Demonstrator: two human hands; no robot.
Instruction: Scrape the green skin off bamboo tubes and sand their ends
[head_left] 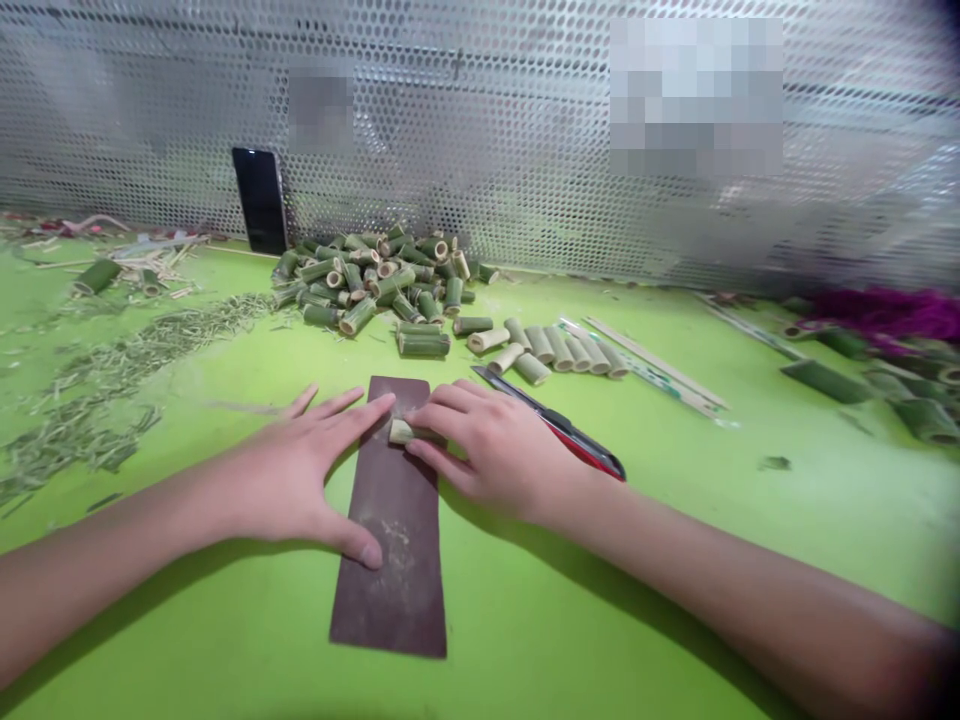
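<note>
- In the head view we take the brown strip as our landmark; it lies lengthwise away from us on the green tabletop.
- Our right hand pinches a small bamboo piece between thumb and fingers, over the far half of the strip; our fingers hide part of the piece.
- Our left hand is spread wide at the strip's left edge, the index fingertip over its far half and the thumb over its near half; it grips nothing.
- We see pale dust on the strip, beside our left thumb.
- Right of the strip, just past our right hand, lies a black and red utility knife.
- Beyond the strip and to its right, we have a group of pale bamboo pieces, with thin sticks next to them.
- Straight beyond the strip sits a heap of green bamboo pieces; a phone stands upright at the heap's left, against the perforated metal panel.
- Left of the strip, we see green shavings scattered.
- Far right of the strip are thicker bamboo tubes and purple fibres.
</note>
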